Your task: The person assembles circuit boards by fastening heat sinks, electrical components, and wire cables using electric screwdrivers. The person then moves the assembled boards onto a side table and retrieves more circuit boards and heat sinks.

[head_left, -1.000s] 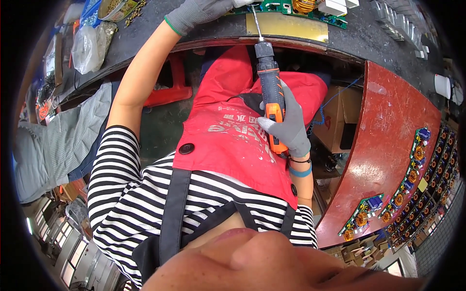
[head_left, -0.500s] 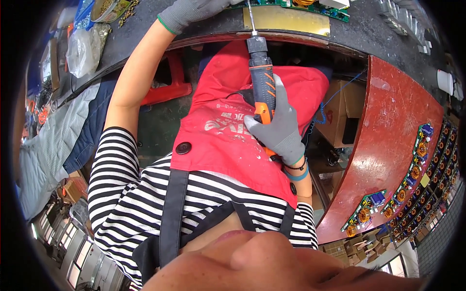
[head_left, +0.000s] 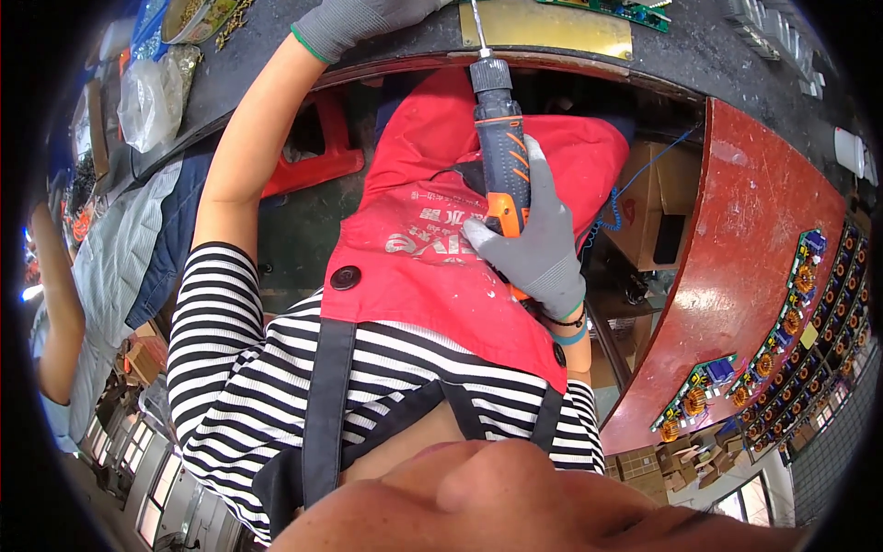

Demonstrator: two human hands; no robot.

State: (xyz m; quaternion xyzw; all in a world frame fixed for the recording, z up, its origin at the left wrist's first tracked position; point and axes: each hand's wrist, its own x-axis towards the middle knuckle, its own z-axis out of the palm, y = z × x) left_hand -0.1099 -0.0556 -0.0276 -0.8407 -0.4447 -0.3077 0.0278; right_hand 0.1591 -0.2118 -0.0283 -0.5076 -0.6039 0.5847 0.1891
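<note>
I see my left hand (head_left: pixel 363 20) cut off by the top edge, fingers out of view. The green circuit board (head_left: pixel 618 8) runs off that edge too. The screwdriver (head_left: pixel 503 147) tip's contact on the brass plate (head_left: pixel 552 29) is too small to judge.

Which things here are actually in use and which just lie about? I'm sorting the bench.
In use: electric screwdriver in right hand; brass plate; left hand.
Lying about: plastic bag; circuit boards; red board.

Right hand (head_left: pixel 533 244) in a closed grip, raised; left hand (head_left: pixel 354 23) apparently pressed flat.
</note>
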